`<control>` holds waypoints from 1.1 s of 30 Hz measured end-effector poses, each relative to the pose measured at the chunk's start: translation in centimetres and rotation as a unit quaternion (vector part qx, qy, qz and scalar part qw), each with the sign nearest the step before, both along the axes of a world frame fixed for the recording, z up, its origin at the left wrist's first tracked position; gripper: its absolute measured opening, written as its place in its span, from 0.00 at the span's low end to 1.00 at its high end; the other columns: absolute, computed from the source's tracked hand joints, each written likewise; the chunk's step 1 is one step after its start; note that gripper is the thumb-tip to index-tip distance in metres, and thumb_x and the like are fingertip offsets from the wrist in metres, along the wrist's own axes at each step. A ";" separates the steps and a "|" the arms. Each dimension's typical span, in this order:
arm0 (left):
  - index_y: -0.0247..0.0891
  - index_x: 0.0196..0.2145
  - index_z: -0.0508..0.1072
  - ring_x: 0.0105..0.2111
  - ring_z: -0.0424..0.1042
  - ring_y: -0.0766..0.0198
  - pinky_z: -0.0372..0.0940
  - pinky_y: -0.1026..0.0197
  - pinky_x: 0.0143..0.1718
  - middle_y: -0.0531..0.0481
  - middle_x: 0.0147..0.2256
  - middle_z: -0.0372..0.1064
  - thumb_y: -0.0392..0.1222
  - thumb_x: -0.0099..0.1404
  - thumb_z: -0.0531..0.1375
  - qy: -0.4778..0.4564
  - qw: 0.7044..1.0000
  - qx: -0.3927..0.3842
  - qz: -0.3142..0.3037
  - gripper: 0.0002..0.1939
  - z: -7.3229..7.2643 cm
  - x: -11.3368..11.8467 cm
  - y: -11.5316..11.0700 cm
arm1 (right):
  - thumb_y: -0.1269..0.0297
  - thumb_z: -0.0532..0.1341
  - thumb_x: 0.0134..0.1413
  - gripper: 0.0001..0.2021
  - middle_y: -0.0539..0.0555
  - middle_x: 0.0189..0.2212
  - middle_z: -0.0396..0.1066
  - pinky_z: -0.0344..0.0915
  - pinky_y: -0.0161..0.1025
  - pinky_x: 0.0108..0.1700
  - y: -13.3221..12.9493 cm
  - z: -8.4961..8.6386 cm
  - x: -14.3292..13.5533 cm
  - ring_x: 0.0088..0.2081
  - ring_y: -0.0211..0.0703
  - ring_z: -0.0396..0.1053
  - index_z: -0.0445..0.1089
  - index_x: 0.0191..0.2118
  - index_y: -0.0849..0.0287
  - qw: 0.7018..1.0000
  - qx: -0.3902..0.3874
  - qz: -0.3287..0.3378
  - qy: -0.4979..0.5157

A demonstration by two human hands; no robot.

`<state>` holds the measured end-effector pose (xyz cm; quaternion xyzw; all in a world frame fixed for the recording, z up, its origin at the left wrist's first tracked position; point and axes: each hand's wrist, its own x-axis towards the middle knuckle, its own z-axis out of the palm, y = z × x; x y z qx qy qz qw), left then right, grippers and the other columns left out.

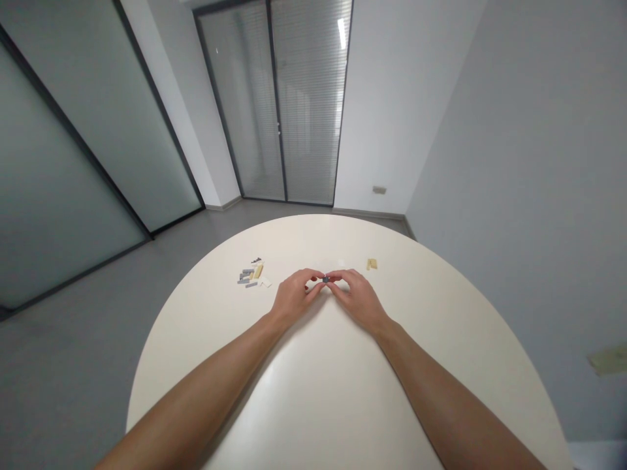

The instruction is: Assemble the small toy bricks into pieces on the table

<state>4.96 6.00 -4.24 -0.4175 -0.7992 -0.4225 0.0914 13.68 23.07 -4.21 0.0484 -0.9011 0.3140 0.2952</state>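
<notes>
Between the fingertips of both hands is a small dark grey building-brick piece [326,279], over the middle of the table. My left hand [300,287] pinches it from the left with thumb and forefinger. From the right, my right hand [355,292] pinches the same piece in a like grip. Fingers cover much of the piece, so its exact shape is hard to make out. To the left of my hands lies a loose pile of grey, tan, white and dark building pieces [248,272]. A few tan pieces [373,264] lie beyond my right hand.
The round white table [313,391] fills the lower middle, its far edge curving just past the pieces. Behind it stand a glass door with blinds [308,104] and white walls. Frosted glass panels [73,130] run along the left.
</notes>
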 end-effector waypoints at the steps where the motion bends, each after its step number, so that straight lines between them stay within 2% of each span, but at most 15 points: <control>1: 0.44 0.46 0.76 0.41 0.74 0.63 0.72 0.63 0.37 0.52 0.42 0.77 0.43 0.68 0.60 -0.002 1.000 0.000 0.000 0.09 0.0 0.0 0.0 | 0.62 0.61 0.64 0.07 0.52 0.42 0.77 0.65 0.48 0.51 0.0 0.0 0.0 0.46 0.47 0.71 0.73 0.46 0.51 1.000 0.000 -0.001 -0.001; 16: 0.44 0.46 0.75 0.42 0.74 0.64 0.72 0.64 0.36 0.52 0.44 0.76 0.39 0.69 0.58 0.016 1.000 0.004 -0.014 0.09 -0.1 0.0 0.0 | 0.62 0.61 0.64 0.07 0.52 0.43 0.77 0.64 0.47 0.51 0.0 0.0 0.0 0.46 0.46 0.71 0.73 0.45 0.52 1.000 0.001 0.002 -0.003; 33: 0.44 0.45 0.75 0.43 0.74 0.63 0.72 0.64 0.36 0.51 0.44 0.76 0.42 0.69 0.58 0.007 1.000 -0.003 0.000 0.09 0.3 0.2 0.0 | 0.59 0.59 0.65 0.08 0.53 0.43 0.77 0.65 0.48 0.51 0.1 -0.1 -0.2 0.46 0.48 0.71 0.73 0.46 0.52 1.000 -0.003 -0.002 -0.008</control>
